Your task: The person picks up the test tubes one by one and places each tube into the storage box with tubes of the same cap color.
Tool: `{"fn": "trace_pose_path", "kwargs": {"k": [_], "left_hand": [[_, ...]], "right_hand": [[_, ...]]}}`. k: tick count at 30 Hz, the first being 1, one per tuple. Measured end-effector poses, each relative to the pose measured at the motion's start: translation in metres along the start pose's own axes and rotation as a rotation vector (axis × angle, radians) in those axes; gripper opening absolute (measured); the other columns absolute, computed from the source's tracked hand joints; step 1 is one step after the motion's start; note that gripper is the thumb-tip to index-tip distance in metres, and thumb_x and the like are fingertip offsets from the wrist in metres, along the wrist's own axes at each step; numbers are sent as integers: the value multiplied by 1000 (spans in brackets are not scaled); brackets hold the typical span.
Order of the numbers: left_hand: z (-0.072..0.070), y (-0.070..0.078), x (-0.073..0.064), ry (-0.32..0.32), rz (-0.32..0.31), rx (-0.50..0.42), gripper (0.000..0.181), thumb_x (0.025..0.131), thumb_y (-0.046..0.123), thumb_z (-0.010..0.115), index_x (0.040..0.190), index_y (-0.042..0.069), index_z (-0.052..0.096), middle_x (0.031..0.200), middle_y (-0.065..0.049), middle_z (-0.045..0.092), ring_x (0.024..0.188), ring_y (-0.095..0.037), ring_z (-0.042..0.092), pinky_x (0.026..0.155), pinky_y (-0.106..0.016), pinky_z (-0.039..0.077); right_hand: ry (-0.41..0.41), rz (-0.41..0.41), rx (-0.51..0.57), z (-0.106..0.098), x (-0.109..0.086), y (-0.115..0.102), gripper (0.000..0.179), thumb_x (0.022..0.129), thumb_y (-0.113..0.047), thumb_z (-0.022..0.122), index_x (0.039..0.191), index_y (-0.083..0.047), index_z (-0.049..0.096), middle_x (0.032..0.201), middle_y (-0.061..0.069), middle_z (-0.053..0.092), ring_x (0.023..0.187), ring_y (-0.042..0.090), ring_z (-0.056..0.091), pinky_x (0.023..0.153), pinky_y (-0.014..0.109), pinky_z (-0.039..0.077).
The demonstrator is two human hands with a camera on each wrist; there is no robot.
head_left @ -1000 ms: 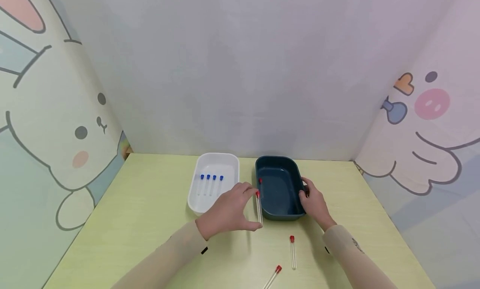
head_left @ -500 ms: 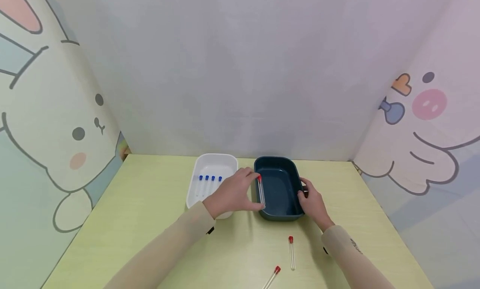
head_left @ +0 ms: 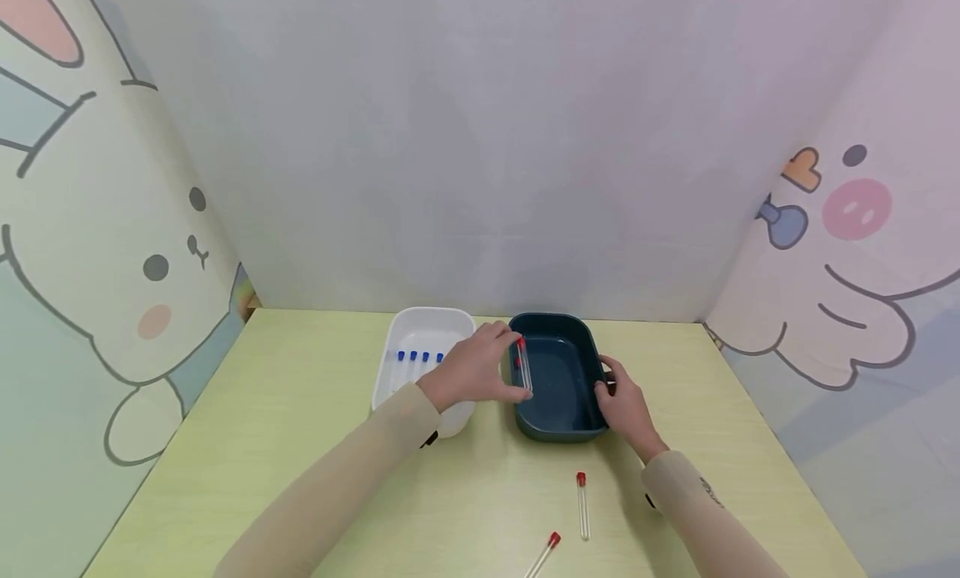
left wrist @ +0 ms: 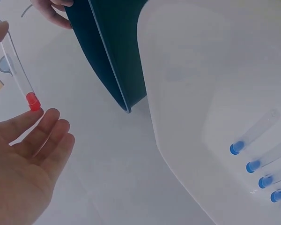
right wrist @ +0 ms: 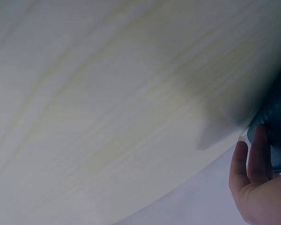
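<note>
My left hand (head_left: pixel 478 368) pinches a clear test tube (head_left: pixel 526 369) with a red cap, thumb at one end and fingertip at the capped end. It is over the left side of a dark blue tray (head_left: pixel 562 435). Below the held tube, another red cap (head_left: pixel 517 363) shows inside that tray; its tube is mostly hidden. The fingers of my right hand (head_left: pixel 628 407) grip the tray's right side. In the left wrist view, the held tube (left wrist: pixel 19 68) is apart from the tray wall (left wrist: pixel 98 61).
Left of the dark tray stands a white tray (head_left: pixel 435 326) holding several blue-capped test tubes (head_left: pixel 413 357) in a row. Two red-capped tubes, one upright in view (head_left: pixel 583 509) and one slanted (head_left: pixel 543 555), lie on the table nearer the front.
My left hand has carried the red-capped tube forward, from beside the dark tray's front left to over its left side. The right hand stays on the tray.
</note>
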State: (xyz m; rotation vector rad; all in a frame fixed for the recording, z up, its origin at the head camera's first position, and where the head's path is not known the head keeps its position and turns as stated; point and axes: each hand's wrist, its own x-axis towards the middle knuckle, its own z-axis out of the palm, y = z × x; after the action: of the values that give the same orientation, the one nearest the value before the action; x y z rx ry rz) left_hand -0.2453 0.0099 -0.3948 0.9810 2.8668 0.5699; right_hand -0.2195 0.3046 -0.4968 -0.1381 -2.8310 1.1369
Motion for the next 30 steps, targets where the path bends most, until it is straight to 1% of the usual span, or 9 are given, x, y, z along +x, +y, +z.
{"fn": "trace_pose_path", "kwargs": {"k": [4, 7, 13, 18, 22, 25, 30], "left_hand": [[2, -2, 10, -10, -20, 9, 94, 82, 64, 77, 154, 12, 47, 161, -9, 43, 146, -26, 45, 110, -42, 55], [3, -3, 16, -16, -28, 15, 94, 82, 64, 77, 155, 13, 47, 163, -9, 42, 149, -26, 42, 113, -44, 53], [9, -5, 28, -46, -43, 4, 90, 84, 59, 79, 154, 13, 48, 162, -10, 42, 149, -27, 42, 113, -44, 52], [17, -7, 37, -73, -31, 3, 89, 84, 60, 78, 154, 13, 48, 160, -8, 44, 147, -25, 43, 113, -41, 52], [25, -10, 45, -95, -34, 40, 90, 83, 61, 78, 154, 14, 48, 158, -6, 46, 143, -23, 46, 111, -38, 54], [29, -11, 50, -109, -42, 65, 90, 83, 61, 78, 153, 13, 48, 157, -7, 47, 142, -23, 47, 111, -37, 53], [36, -13, 58, -105, -30, 99, 88, 82, 63, 78, 150, 14, 53, 156, -6, 48, 142, -23, 47, 115, -36, 50]], "right_hand": [[1, -5, 6, 0, 0, 0, 52, 106, -14, 47, 157, -10, 37, 132, 26, 62, 107, 34, 63, 89, 44, 55], [4, -17, 15, 0, 0, -1, 52, 106, -14, 47, 157, -10, 38, 131, 26, 63, 106, 34, 64, 88, 43, 55], [5, -21, 18, -1, -2, -3, 52, 106, -14, 47, 157, -10, 38, 130, 26, 63, 105, 33, 64, 87, 42, 56], [9, -18, 14, -1, -2, -4, 52, 106, -13, 47, 157, -9, 38, 130, 26, 63, 105, 34, 64, 88, 43, 56], [5, -16, 14, 0, -1, -4, 52, 106, -14, 47, 157, -10, 38, 131, 26, 62, 106, 33, 64, 89, 43, 56], [4, -14, 12, 0, -1, -3, 53, 106, -14, 47, 157, -10, 37, 131, 26, 62, 105, 33, 64, 88, 42, 56], [11, -13, 8, -1, -2, -3, 52, 106, -14, 47, 157, -9, 38, 131, 27, 62, 107, 34, 64, 89, 44, 56]]}}
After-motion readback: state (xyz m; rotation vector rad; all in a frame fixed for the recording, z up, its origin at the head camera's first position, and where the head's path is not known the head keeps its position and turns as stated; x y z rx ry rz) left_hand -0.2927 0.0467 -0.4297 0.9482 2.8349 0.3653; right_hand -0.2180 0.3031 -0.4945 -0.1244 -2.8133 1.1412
